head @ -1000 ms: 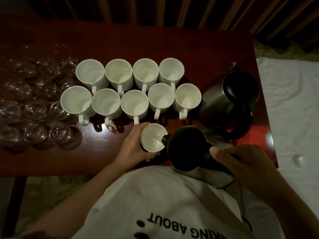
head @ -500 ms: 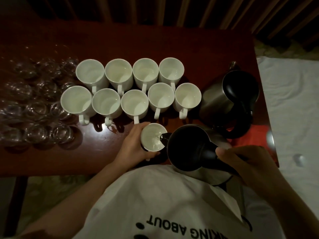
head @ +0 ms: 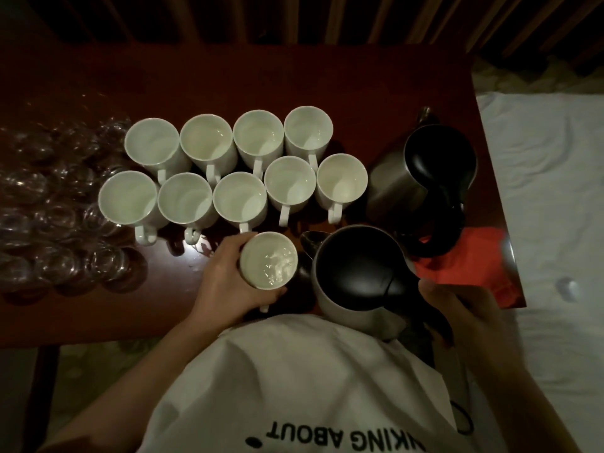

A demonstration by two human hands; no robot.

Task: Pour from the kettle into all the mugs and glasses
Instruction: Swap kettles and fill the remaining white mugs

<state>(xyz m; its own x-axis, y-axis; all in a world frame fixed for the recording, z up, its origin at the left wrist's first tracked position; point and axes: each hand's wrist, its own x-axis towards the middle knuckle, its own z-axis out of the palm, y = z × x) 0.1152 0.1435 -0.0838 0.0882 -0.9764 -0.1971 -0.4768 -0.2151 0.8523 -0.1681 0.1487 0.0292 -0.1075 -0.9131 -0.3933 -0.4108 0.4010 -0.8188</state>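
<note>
Left hand point(head: 225, 282) fingers curled round mug point(head: 269, 259), liquid rippling inside. Right hand point(head: 470, 317) grips kettle point(head: 356, 276) handle; spout beside mug rim. Nine mugs point(head: 240, 199) in rows behind, glasses point(head: 62, 204) left, second kettle point(head: 425, 171) right, on table point(head: 327, 76).

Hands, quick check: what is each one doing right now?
Left hand: fingers curled round the white mug at the table's near edge.
Right hand: grips the handle of the kettle.
</note>
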